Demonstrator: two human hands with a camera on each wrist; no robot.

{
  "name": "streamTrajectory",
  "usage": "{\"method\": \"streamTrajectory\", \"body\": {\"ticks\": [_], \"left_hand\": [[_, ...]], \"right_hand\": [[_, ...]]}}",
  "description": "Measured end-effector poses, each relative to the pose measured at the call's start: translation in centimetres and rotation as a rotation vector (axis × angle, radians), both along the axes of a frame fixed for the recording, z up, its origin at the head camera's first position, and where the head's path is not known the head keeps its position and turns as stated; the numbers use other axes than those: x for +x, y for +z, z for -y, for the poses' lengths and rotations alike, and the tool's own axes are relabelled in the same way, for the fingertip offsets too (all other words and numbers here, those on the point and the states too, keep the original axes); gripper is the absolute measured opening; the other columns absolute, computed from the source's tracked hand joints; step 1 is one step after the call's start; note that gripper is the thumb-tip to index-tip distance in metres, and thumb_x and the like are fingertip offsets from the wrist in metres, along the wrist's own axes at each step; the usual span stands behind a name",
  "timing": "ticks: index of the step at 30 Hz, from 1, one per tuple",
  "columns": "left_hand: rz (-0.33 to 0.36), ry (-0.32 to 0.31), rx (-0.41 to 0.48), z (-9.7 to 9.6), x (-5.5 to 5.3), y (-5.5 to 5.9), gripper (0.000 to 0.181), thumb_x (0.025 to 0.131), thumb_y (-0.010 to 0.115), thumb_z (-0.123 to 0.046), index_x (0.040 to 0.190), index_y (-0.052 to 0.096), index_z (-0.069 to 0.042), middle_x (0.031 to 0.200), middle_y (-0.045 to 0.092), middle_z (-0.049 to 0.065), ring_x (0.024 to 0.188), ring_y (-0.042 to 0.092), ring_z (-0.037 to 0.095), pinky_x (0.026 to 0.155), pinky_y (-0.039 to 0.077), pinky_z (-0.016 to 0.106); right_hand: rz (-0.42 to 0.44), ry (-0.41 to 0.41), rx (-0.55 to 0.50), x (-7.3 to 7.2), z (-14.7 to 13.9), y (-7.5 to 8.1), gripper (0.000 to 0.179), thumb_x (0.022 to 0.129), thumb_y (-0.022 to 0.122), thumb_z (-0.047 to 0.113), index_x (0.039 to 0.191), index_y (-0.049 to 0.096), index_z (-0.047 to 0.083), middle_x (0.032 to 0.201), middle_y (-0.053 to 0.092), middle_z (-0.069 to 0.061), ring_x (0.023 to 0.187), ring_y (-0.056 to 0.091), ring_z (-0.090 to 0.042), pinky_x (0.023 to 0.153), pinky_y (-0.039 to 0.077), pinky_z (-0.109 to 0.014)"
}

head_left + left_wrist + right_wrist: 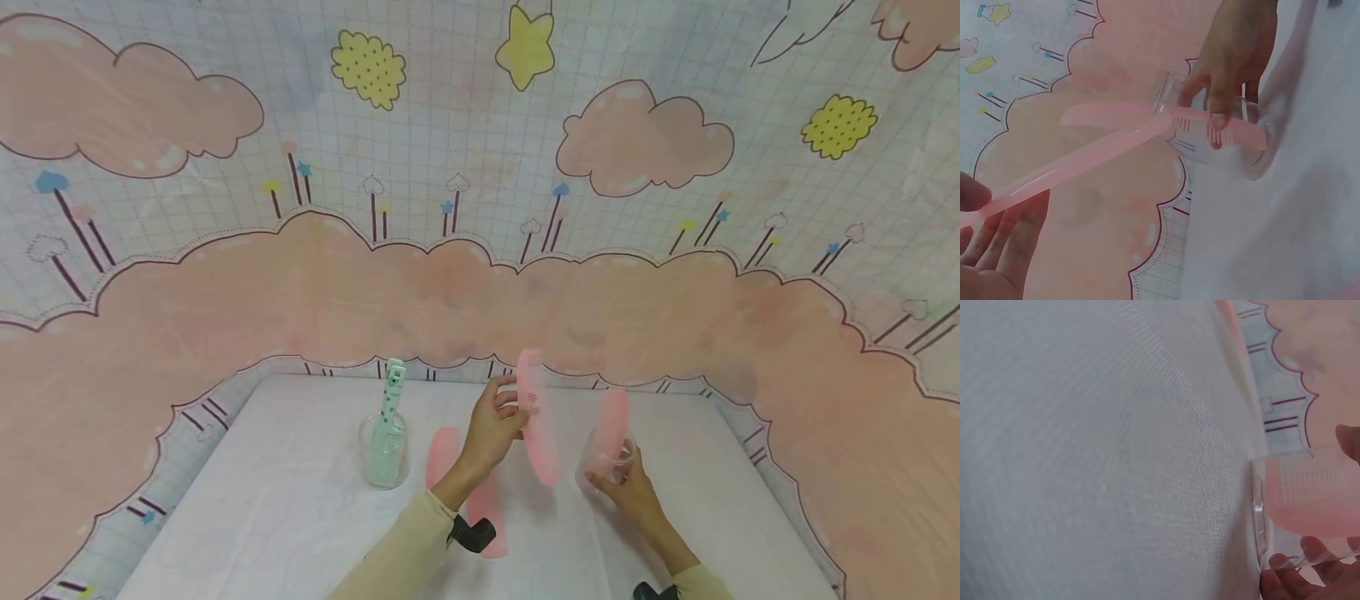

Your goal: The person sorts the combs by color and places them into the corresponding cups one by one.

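Probably for balance, the left hand (489,432) pinches a pink comb (537,433) near its middle, lower centre of the frame. Just right of that, the right hand (636,493) curls round a clear jar (587,465) holding another comb (615,417), presumably steadying it.

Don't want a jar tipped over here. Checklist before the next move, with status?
1. Left hand has a grip on the raised pink comb: ok, held off the table.
2. Right hand steadies the near jar: ok, fingers and thumb around it.
3. That jar stands upright on the table: ok.
4. That jar is free of other items: not ok, a second pink comb already stands in it, sticking out of the top.
5. Count of pink combs under the left arm: cannot tell, the arm hides part of the pink there.
6. Green comb in the other jar, clear of both hands: ok.
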State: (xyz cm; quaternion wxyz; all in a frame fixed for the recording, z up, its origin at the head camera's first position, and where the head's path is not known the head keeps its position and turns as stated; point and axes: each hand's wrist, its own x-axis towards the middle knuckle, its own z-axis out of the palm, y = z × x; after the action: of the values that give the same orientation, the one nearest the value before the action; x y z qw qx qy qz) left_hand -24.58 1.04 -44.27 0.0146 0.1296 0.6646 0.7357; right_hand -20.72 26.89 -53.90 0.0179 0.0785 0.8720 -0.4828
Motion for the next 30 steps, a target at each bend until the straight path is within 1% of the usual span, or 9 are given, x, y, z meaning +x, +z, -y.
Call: {"method": "streamTrajectory", "body": {"ticks": [2,6,9,15,19,25,27,30], "left_hand": [[-0.009,-0.002,0.000,-0.1,0.0,0.4,0.053,0.088,0.061,0.000,0.138,0.045,-0.011,0.119,0.066,0.018,0.093,0.069,0.018,0.064,0.060,0.030],[-0.054,-0.012,0.010,-0.3,0.0,1.1,0.054,0.087,0.060,0.001,0.138,0.044,-0.010,0.119,0.066,0.019,0.093,0.068,0.019,0.064,0.060,0.030],[-0.081,-0.012,0.016,-0.5,0.0,1.5,0.055,0.087,0.060,0.002,0.138,0.044,-0.009,0.119,0.065,0.021,0.093,0.068,0.019,0.064,0.060,0.030],[-0.112,-0.011,0.023,-1.2,-0.1,2.2,0.056,0.087,0.061,0.005,0.139,0.043,-0.009,0.120,0.066,0.022,0.092,0.069,0.025,0.063,0.060,0.030],[-0.126,-0.019,0.028,-1.8,0.1,2.7,0.056,0.087,0.060,0.006,0.138,0.044,-0.009,0.120,0.066,0.022,0.094,0.069,0.028,0.063,0.060,0.030],[-0.139,-0.017,0.015,-2.5,0.2,3.0,0.055,0.087,0.060,0.006,0.138,0.044,-0.008,0.121,0.065,0.022,0.098,0.068,0.033,0.062,0.059,0.026],[-0.143,-0.018,0.010,-2.8,0.1,3.1,0.055,0.087,0.060,0.007,0.138,0.044,-0.006,0.120,0.065,0.023,0.099,0.068,0.035,0.062,0.058,0.026],[-0.161,-0.016,0.000,-3.0,0.6,4.0,0.054,0.087,0.059,0.009,0.137,0.044,-0.004,0.119,0.065,0.025,0.099,0.067,0.037,0.063,0.060,0.029]], "right_hand": [[-0.002,0.002,-0.001,0.0,0.0,0.0,0.105,0.084,0.075,0.040,0.155,0.005,0.006,0.144,0.042,-0.028,0.140,0.034,-0.051,0.113,0.032,-0.063],[0.002,0.008,-0.012,-0.1,-0.1,-0.2,0.106,0.084,0.075,0.039,0.155,0.003,0.006,0.149,0.037,-0.027,0.142,0.030,-0.051,0.115,0.030,-0.062],[0.003,0.006,-0.020,-0.1,-0.1,-0.3,0.106,0.084,0.076,0.039,0.155,0.004,0.007,0.149,0.037,-0.027,0.142,0.032,-0.049,0.115,0.030,-0.062],[0.000,-0.001,-0.009,-0.1,-0.1,-0.4,0.105,0.083,0.076,0.038,0.155,0.005,0.008,0.146,0.040,-0.026,0.140,0.035,-0.049,0.113,0.033,-0.063],[0.009,-0.003,0.003,0.0,-0.1,-0.4,0.108,0.083,0.076,0.041,0.155,0.003,0.007,0.150,0.037,-0.027,0.142,0.031,-0.049,0.113,0.032,-0.063],[-0.012,0.009,-0.040,0.2,0.0,-0.4,0.108,0.083,0.077,0.037,0.156,0.003,0.009,0.155,0.032,-0.026,0.145,0.024,-0.048,0.115,0.028,-0.062],[-0.013,0.013,-0.046,0.3,0.0,-0.4,0.107,0.083,0.077,0.038,0.156,0.003,0.010,0.156,0.031,-0.025,0.146,0.024,-0.048,0.115,0.027,-0.063],[-0.006,0.013,-0.029,0.2,0.1,-0.3,0.107,0.084,0.076,0.040,0.156,0.003,0.010,0.157,0.028,-0.025,0.146,0.023,-0.048,0.115,0.026,-0.063]]}}
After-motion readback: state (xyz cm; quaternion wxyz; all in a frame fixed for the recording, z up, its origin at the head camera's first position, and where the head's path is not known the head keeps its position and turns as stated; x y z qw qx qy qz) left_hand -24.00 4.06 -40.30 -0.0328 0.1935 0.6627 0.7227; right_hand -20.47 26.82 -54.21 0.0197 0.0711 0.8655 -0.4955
